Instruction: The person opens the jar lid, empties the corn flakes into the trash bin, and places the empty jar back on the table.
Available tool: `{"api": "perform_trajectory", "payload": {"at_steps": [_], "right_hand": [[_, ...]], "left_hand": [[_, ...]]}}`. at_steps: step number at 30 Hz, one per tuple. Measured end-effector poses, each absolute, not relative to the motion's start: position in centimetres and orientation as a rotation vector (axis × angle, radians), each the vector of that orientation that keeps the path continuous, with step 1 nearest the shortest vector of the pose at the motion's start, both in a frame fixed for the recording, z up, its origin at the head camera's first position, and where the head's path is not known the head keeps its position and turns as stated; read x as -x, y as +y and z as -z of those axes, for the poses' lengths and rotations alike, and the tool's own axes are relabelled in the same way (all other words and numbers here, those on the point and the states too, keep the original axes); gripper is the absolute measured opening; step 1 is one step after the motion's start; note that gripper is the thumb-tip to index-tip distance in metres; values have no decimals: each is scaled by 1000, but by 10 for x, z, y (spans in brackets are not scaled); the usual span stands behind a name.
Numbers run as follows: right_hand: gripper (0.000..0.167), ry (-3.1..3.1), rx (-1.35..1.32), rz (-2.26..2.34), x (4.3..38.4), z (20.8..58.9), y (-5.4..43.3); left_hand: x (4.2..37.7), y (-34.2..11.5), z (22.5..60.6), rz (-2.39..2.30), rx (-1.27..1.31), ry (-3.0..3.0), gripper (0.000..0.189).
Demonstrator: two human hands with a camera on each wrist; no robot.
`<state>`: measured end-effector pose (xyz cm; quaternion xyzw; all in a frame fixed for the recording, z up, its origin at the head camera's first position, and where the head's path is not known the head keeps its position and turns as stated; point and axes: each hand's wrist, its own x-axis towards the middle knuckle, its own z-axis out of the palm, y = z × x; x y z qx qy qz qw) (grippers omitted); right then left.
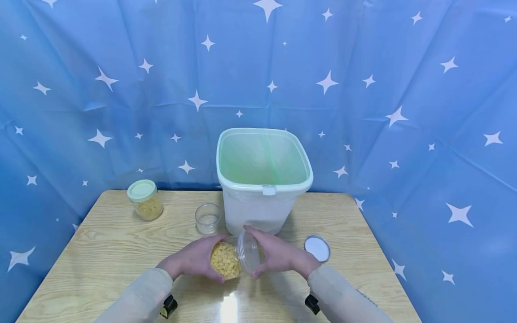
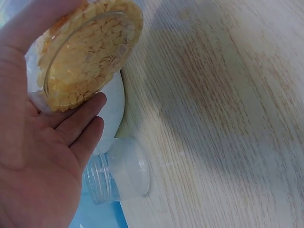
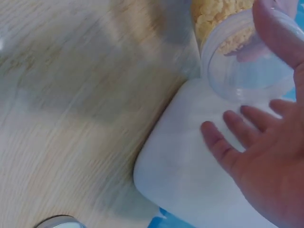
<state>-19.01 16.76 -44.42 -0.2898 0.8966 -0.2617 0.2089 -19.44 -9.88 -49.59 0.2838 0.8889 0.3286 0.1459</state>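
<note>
My left hand [image 1: 198, 258] grips a clear jar of yellow flakes [image 1: 225, 261], tipped on its side with its mouth facing right. In the left wrist view the bottom of the jar is toward the camera, packed with flakes. The right hand [image 1: 278, 253] is beside the jar's clear mouth, thumb and fingers on opposite sides of the rim. In the right wrist view its fingers [image 3: 223, 142] are spread and fairly straight, their tips close to the rim. A small clear empty jar [image 1: 208, 218] stands behind the left hand. A round white lid [image 1: 317, 248] lies to the right.
A large white bin [image 1: 258, 206] with a pale green inside stands behind the hands. At the back left is a jar with a mint-green lid [image 1: 142, 190], holding yellow contents. The wooden table [image 1: 121, 242] backs onto a blue curtain [image 1: 169, 67] with white stars.
</note>
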Motion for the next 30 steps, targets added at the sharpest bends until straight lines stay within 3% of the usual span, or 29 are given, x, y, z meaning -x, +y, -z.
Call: {"api": "perform_trajectory", "payload": {"at_steps": [3, 9, 17, 20, 26, 30], "right_hand": [[118, 2482, 750, 750, 190, 444, 171], [90, 2541, 578, 719, 189, 444, 171], [71, 2513, 571, 662, 188, 442, 167], [75, 2490, 629, 704, 189, 443, 168], [107, 2508, 759, 704, 189, 446, 168], [115, 2556, 815, 669, 188, 447, 166]], "left_hand": [[195, -98, 495, -950, -799, 2555, 107], [196, -96, 494, -948, -797, 2553, 105], [194, -95, 494, -944, -829, 2560, 104], [193, -96, 494, -953, -837, 2554, 104], [193, -96, 496, -956, -851, 2559, 105], [193, -96, 498, -955, -833, 2562, 106]]}}
